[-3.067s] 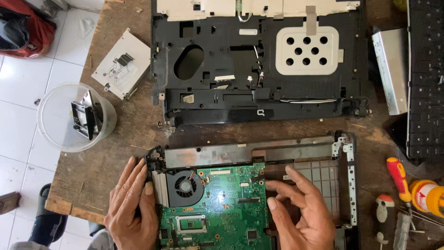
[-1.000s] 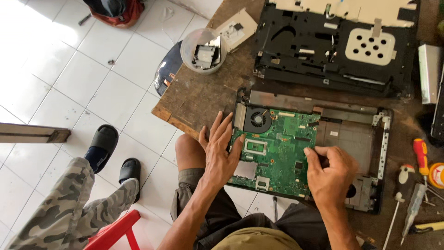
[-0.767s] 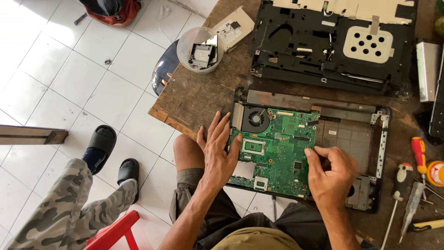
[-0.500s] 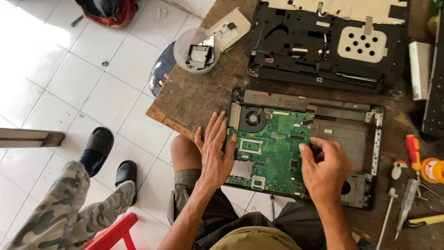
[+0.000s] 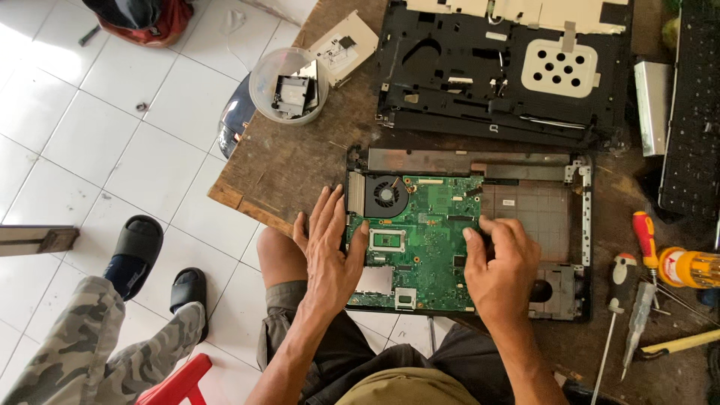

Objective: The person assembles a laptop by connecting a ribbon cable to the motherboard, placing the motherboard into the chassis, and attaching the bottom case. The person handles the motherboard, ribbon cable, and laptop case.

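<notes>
Green circuit board [image 5: 424,240], red-handled screwdriver [image 5: 645,236], camouflage trousers [image 5: 82,345].

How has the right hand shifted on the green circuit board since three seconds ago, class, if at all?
Yes. The right hand then lay flat along the green circuit board's right edge; now its fingers curl onto that edge, nearer the fan.

Only 1 view: head-worn, looking steeply down from above the lap, fairly near, onto wooden table [image 5: 300,161] edge, tiled floor [image 5: 105,135] at left; shared with no other view.
</notes>
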